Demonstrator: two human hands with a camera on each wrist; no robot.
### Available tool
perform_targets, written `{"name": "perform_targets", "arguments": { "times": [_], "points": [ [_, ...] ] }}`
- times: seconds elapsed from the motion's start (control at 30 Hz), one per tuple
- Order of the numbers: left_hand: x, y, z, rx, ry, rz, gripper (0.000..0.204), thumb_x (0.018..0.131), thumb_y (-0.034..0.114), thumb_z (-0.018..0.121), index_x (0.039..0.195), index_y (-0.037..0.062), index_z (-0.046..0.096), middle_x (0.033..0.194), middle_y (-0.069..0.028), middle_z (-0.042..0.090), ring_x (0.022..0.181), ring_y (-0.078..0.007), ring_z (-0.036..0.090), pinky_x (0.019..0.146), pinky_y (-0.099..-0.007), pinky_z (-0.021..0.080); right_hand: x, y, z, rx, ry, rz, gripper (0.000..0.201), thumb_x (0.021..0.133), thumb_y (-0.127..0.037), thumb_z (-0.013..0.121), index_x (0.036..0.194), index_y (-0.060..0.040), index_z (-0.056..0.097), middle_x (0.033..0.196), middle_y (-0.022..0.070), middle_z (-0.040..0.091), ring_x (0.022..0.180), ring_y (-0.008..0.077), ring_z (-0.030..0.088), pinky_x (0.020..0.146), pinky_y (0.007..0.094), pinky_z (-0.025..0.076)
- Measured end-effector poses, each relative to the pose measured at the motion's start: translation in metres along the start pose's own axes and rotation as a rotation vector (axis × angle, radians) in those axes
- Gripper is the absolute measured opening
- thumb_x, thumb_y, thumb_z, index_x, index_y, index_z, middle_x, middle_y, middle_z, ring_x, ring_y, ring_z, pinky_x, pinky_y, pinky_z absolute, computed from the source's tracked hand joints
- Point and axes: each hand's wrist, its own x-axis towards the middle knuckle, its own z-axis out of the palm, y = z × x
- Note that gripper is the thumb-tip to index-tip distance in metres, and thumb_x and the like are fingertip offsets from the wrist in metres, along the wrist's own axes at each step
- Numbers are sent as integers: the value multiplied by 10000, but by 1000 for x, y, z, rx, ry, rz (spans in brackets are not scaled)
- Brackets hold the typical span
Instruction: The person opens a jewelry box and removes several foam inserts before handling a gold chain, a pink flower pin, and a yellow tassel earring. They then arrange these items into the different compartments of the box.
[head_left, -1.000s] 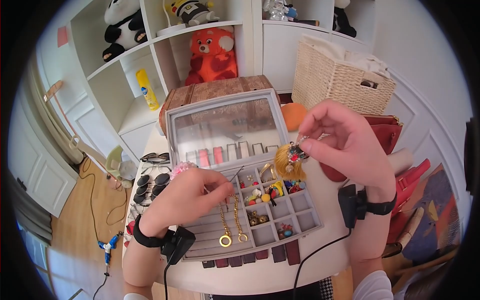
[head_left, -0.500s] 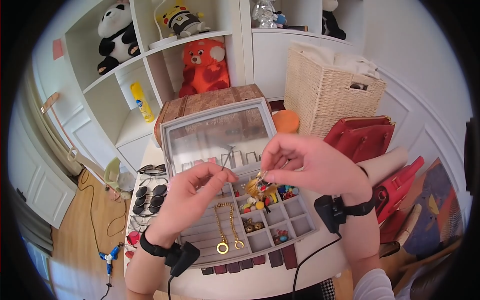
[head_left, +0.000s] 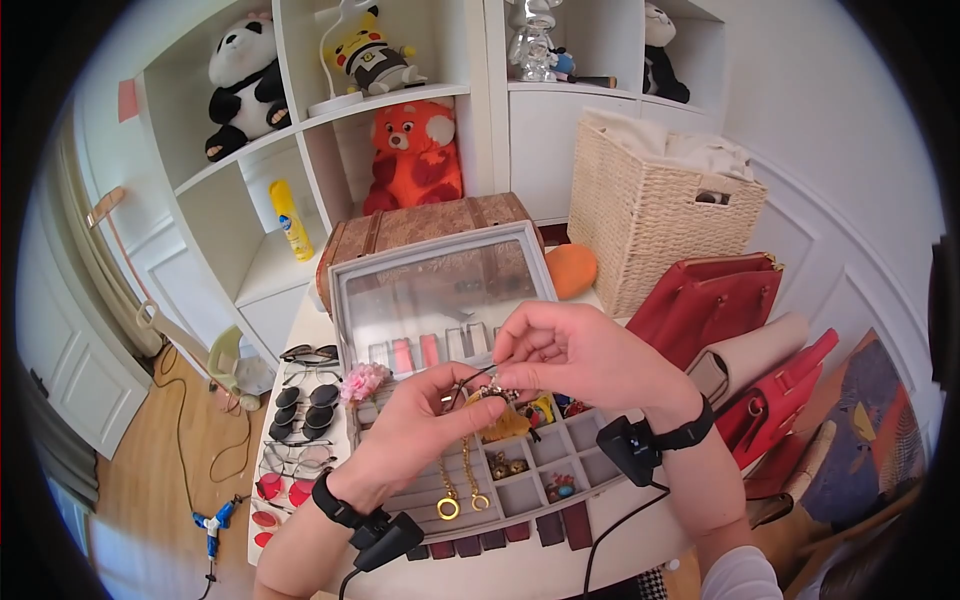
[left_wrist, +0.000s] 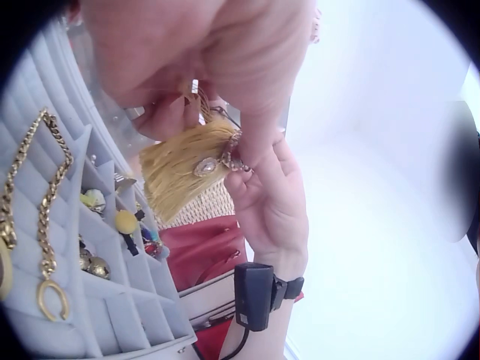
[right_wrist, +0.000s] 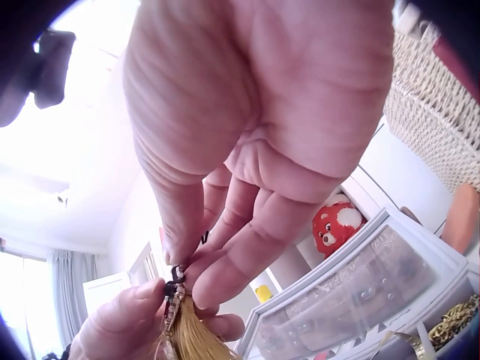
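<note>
Both hands meet above a grey jewellery box [head_left: 548, 449]. Between them is a golden tassel earring [left_wrist: 176, 165] with a jewelled top. My right hand [head_left: 595, 362] pinches the jewelled top between thumb and fingers. From the other side, my left hand [head_left: 410, 425] holds the same top, its thumb and a fingertip against it in the right wrist view. A thin dark rod-like piece [head_left: 478, 375] sticks out by the left fingers; its kind cannot be made out. Below, a gold chain with ring ends [head_left: 469, 462] lies across the ridged left section.
The box's glass lid [head_left: 440, 308] stands raised against a brown patterned case [head_left: 430, 225]. Several eyeglasses [head_left: 318, 400] and a pink flower [head_left: 364, 382] lie left. Small trinkets [head_left: 506, 465] fill some compartments. Red bags [head_left: 710, 300] and a wicker basket [head_left: 650, 220] stand right.
My right hand has brought the tassel earring down and left from over the box's right side to the left hand. The left fingers now hold the earring too.
</note>
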Motion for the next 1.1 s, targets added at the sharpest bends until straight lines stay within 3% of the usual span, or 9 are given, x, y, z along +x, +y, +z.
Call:
{"name": "perform_targets", "arguments": {
  "times": [0.1, 0.17, 0.37, 0.4, 0.63, 0.73, 0.9, 1.03, 1.1],
  "points": [
    [0, 1, 0, 18, 36, 10, 273, 1000, 131, 801, 1225, 22, 693, 1106, 11, 715, 993, -53, 633, 914, -225, 507, 1, 4, -2, 29, 9, 13, 186, 1026, -57, 732, 1172, 9, 637, 1074, 57, 747, 970, 107, 734, 883, 259, 612],
    [1, 1, 3, -55, 91, 80, 246, 978, 136, 821, 1192, 91, 708, 1038, 60, 717, 837, -9, 592, 668, -207, 446, 2, 7, -5, 39, 21, -17, 214, 1023, -52, 730, 1207, 9, 640, 1099, 58, 736, 1001, 110, 724, 880, 260, 613],
    [10, -14, -3, 26, 172, 298, 306, 958, 61, 824, 1219, 66, 664, 1098, 39, 712, 862, -12, 603, 638, -193, 421, 2, 6, -1, -58, 43, -73, 255, 1008, -97, 764, 1223, -9, 659, 1180, 55, 703, 1079, 116, 691, 935, 279, 597],
    [7, -12, -7, 14, 162, 238, 343, 948, 33, 825, 1256, 37, 676, 1141, -8, 702, 1050, -77, 648, 931, -230, 514, 3, 10, 0, -33, 47, -66, 297, 1004, -116, 777, 1258, -12, 664, 1204, 59, 702, 1079, 124, 692, 955, 286, 587],
    [-1, 6, 10, -122, 168, 197, 518, 946, -12, 809, 1403, 34, 567, 1138, -36, 718, 1003, -76, 655, 900, -238, 537, 3, 9, 1, -123, -29, 44, 298, 1009, -136, 766, 1251, 22, 693, 1125, 72, 742, 1013, 131, 715, 924, 303, 593],
    [6, -10, 3, 8, 194, 281, 603, 932, -37, 810, 1454, 50, 522, 1143, -51, 730, 839, -39, 611, 780, -202, 511, 5, 15, 0, -21, 7, -20, 272, 1007, -131, 771, 1219, 25, 706, 1106, 71, 749, 1007, 129, 718, 923, 291, 594],
    [3, -11, 4, 347, 329, 435, 556, 890, -87, 797, 1385, 66, 594, 1168, -41, 750, 635, -4, 375, 585, -186, 354, 3, 7, 3, -41, -20, -77, 306, 975, -38, 752, 1269, 10, 682, 1196, 73, 720, 978, 111, 689, 898, 264, 603],
    [0, -15, 2, 592, 403, 580, 481, 878, -124, 789, 1301, 39, 628, 1173, -43, 738, 740, 7, 487, 609, -195, 393, 4, 10, 3, 7, 2, -105, 345, 958, -27, 753, 1290, -3, 662, 1224, 60, 697, 968, 109, 671, 887, 271, 602],
    [1, -20, -4, 920, 437, 895, 398, 854, -132, 786, 1198, 44, 689, 1139, -80, 750, 734, -68, 597, 603, -234, 469, 3, 8, 3, -70, 19, -101, 356, 952, -36, 764, 1291, -17, 657, 1198, 45, 689, 956, 106, 662, 877, 275, 594]
  ]
}}
